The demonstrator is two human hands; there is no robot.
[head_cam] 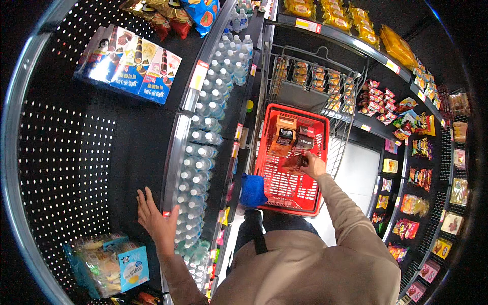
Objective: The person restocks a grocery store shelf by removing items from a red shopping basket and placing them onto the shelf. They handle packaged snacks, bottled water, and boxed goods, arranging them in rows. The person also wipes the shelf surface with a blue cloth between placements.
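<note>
My right hand [315, 165] reaches into the red plastic shopping basket [324, 190] and pinches a small brown packet [294, 163] by its dark top. Beside that packet in the basket lie an orange-brown snack box [283, 141] and small dark boxes [305, 142] that bear writing. The basket rests at a metal wire shopping cart [343, 133]. My left hand [157, 221], its fingers spread, is over the front part of a black shelf at the left and holds nothing. Whether it touches the shelf edge I cannot tell. A blue cloth-like item [253, 190] is at the basket's near left corner.
Left of the cart, rows of water bottles [206, 152] fill a lower shelf. Wafer roll boxes [129, 65] and a blue carton of packaged food [133, 265] stand on the upper left shelf. Curved shelves of snack packets [419, 179] line the right; yellow packs [335, 15] lie ahead.
</note>
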